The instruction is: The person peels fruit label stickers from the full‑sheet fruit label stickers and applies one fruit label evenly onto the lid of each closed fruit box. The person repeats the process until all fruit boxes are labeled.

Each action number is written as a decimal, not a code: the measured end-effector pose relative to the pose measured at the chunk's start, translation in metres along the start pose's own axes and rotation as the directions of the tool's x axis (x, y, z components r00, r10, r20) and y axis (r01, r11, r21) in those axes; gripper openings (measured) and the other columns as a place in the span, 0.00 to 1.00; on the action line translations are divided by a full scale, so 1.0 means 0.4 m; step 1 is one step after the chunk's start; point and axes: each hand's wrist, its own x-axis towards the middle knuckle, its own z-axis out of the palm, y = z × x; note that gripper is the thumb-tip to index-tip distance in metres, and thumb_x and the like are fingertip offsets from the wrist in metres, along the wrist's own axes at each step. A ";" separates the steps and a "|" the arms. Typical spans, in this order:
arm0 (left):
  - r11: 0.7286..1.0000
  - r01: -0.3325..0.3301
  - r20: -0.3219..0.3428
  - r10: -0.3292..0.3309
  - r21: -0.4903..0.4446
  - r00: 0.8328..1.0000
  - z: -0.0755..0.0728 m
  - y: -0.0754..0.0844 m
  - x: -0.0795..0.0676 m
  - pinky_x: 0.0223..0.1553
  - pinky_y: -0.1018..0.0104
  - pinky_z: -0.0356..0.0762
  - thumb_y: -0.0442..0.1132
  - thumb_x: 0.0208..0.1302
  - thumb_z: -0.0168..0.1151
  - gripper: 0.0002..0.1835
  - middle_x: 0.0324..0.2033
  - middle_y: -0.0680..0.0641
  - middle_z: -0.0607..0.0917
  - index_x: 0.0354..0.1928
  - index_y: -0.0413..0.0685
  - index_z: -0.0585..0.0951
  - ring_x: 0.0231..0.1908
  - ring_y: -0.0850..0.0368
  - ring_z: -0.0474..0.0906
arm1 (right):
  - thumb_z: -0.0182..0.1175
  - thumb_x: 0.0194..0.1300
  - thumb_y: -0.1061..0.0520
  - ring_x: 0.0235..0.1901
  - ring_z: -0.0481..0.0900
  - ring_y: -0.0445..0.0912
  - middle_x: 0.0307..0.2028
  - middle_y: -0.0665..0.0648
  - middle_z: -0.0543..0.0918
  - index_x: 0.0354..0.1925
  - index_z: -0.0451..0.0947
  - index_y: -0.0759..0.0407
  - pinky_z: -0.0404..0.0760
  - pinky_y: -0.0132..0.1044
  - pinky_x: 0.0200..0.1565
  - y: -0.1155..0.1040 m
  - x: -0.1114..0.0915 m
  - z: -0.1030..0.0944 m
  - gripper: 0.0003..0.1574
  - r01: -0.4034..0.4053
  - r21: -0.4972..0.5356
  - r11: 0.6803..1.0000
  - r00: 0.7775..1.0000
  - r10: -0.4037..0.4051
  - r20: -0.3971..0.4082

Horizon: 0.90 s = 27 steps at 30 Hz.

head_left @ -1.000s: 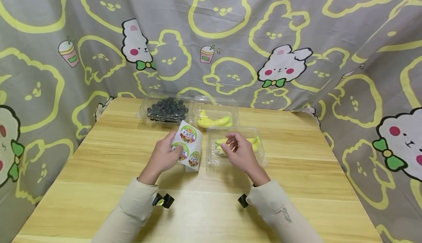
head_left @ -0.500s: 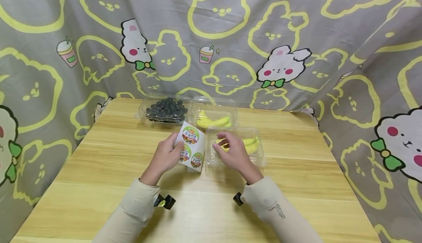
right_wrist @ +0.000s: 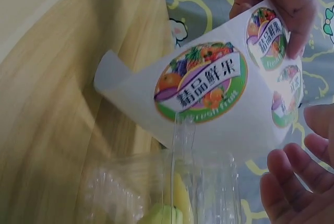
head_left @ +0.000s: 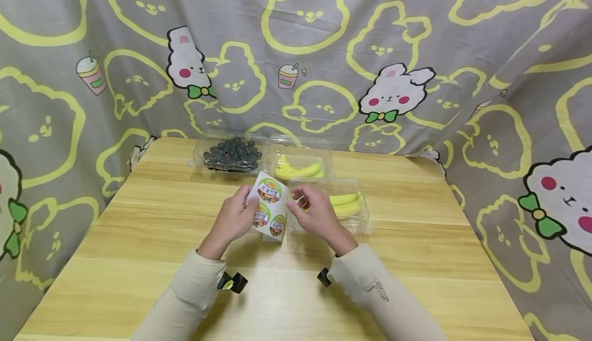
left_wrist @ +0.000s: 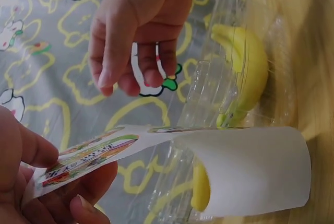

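Note:
My left hand pinches a white sheet of round fruit stickers between thumb and fingers, above the table. In the right wrist view, the stickers carry fruit pictures and "Fresh Fruit" lettering, and the sheet's lower end curls. My right hand hovers beside the sheet's right edge with loosely bent fingers. The left wrist view shows a gap between the right hand and the sheet, with nothing held. Behind the right hand stands a clear plastic box with bananas, partly hidden.
At the table's back stand a clear box of dark grapes and another of bananas, side by side. A patterned curtain closes off the back and sides of the wooden table.
My right hand has moved left, from over the front banana box to beside the sticker sheet. The left hand and sheet have shifted slightly right.

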 end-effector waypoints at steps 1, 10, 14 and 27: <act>1.000 0.000 0.000 0.000 -0.002 1.000 0.000 0.000 0.000 0.28 0.60 0.77 0.38 0.72 0.49 0.10 0.30 0.43 0.83 0.47 0.41 0.76 0.27 0.54 0.80 | 0.68 0.59 0.63 0.29 0.79 0.44 0.33 0.57 0.82 0.44 0.78 0.65 0.82 0.37 0.33 -0.002 0.002 0.004 0.14 0.006 0.002 1.000 1.000 -0.006 0.000; 1.000 -0.012 0.013 0.013 -0.023 1.000 0.006 0.009 -0.002 0.28 0.61 0.78 0.37 0.71 0.51 0.08 0.29 0.44 0.84 0.44 0.43 0.78 0.26 0.55 0.80 | 0.68 0.60 0.61 0.27 0.79 0.43 0.33 0.57 0.82 0.43 0.78 0.64 0.81 0.33 0.31 -0.017 0.004 0.022 0.13 0.038 -0.003 0.999 0.999 -0.038 0.033; 0.999 -0.016 0.028 0.017 -0.043 0.999 0.013 0.009 -0.003 0.26 0.62 0.78 0.36 0.71 0.50 0.09 0.30 0.44 0.83 0.45 0.43 0.78 0.25 0.55 0.80 | 0.68 0.60 0.60 0.27 0.80 0.43 0.35 0.57 0.82 0.44 0.79 0.63 0.81 0.33 0.31 -0.021 0.001 0.028 0.14 0.044 -0.009 0.999 0.998 -0.044 0.040; 0.997 -0.064 0.058 0.066 -0.037 0.996 0.035 0.018 0.001 0.29 0.63 0.79 0.37 0.72 0.51 0.09 0.43 0.42 0.84 0.47 0.42 0.78 0.28 0.56 0.81 | 0.67 0.61 0.60 0.27 0.80 0.42 0.37 0.56 0.82 0.47 0.78 0.63 0.80 0.29 0.32 -0.025 0.001 0.026 0.16 0.070 -0.021 0.997 0.997 -0.070 0.042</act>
